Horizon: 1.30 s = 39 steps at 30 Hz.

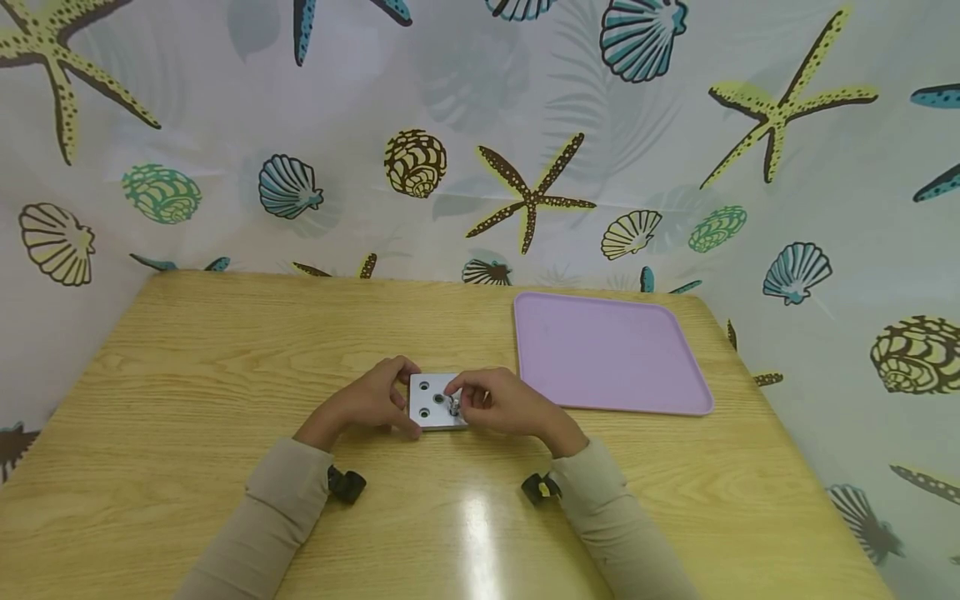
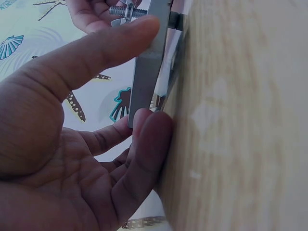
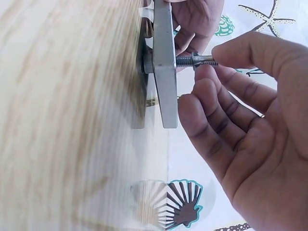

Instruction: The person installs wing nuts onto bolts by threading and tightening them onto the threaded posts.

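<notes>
A silver metal plate (image 1: 437,420) with several holes is held slightly off the table, a bolt (image 3: 184,61) passing up through it. The bolt's head (image 3: 148,62) shows beneath the plate in the right wrist view. A wing nut (image 2: 129,11) sits on the threaded shank above the plate. My left hand (image 1: 369,400) grips the plate at its left end, thumb on the near edge and fingers at the far side. With thumb and fingertips, my right hand (image 1: 506,404) pinches the wing nut; those fingers partly cover it in the head view.
A shallow lilac tray (image 1: 611,350) lies on the wooden table (image 1: 247,358) at the back right, just beyond my right hand. A shell-and-starfish patterned cloth (image 1: 360,92) hangs behind the table and along its sides.
</notes>
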{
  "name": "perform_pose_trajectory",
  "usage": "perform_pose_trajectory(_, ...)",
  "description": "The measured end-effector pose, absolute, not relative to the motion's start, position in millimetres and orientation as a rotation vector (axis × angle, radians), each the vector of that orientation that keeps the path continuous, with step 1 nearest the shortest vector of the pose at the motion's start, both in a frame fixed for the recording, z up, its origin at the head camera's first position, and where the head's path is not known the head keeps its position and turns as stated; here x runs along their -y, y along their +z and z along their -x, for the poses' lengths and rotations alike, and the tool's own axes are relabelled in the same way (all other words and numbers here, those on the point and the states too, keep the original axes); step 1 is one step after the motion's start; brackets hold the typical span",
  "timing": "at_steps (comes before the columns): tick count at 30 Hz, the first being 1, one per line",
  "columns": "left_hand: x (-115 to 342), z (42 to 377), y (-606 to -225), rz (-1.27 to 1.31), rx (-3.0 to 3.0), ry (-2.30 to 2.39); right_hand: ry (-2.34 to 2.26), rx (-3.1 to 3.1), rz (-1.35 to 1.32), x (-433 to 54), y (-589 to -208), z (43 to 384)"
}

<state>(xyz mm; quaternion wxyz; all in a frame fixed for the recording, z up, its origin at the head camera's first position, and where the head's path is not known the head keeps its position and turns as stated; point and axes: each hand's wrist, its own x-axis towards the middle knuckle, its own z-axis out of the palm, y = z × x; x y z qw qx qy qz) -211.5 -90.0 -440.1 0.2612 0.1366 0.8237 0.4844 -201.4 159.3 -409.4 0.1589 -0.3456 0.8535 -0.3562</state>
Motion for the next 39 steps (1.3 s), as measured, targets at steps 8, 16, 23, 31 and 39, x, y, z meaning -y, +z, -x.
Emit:
perform_pose_trajectory(8, 90.1, 211.5, -441.0, -0.357, -2.231, 1.312, -1.034, -2.429, 0.974, -160.1, -411.0, 201.3)
perform_pose_trajectory(16, 89.7, 211.9, -441.4, -0.364, -2.244, 1.306, -1.055, -2.424, 0.959, -159.6, -409.2, 201.2)
perform_pose_trajectory(23, 90.3, 211.5, -441.7, -0.371, -2.239, 1.312, -1.055, -2.445, 0.97, -159.7, -409.4, 200.6)
perform_pose_trajectory(31, 90.2, 211.3, -441.6, -0.367, -2.239, 1.31, -1.088, -2.485, 0.976, -162.8, -408.9, 200.5)
perform_pose_trajectory(39, 88.9, 212.3, -442.4, -0.346, -2.242, 1.306, -1.074, -2.513, 0.958, -164.9, -409.6, 202.2)
